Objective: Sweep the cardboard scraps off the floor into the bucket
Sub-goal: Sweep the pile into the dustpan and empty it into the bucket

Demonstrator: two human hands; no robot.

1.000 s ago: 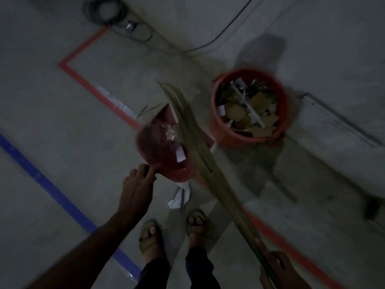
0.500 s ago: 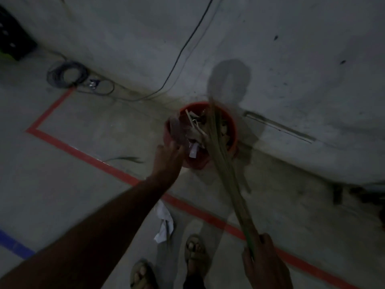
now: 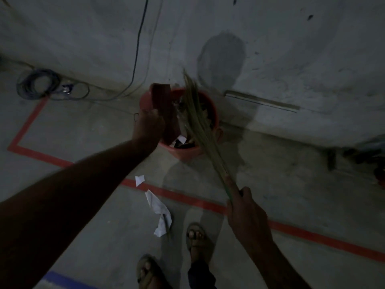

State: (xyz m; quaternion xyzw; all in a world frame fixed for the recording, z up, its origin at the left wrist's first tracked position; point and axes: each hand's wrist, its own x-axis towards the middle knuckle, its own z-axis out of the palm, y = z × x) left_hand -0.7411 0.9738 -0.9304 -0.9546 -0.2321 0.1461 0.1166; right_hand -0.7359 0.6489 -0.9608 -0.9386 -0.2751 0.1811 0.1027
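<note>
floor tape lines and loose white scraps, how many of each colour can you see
Red tape line: 1, bending at a corner on the left
Blue tape line: 1
White scraps on the floor: 2, a small one and a longer crumpled one
Total: 4

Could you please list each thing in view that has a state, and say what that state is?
Bucket: upright, holding scraps.
Dustpan: tipped up over the bucket, held by left hand.
Broom: bristles over the bucket, gripped by right hand.
Paper scraps: lying on the floor.
Cable: coiled by the wall.
</note>
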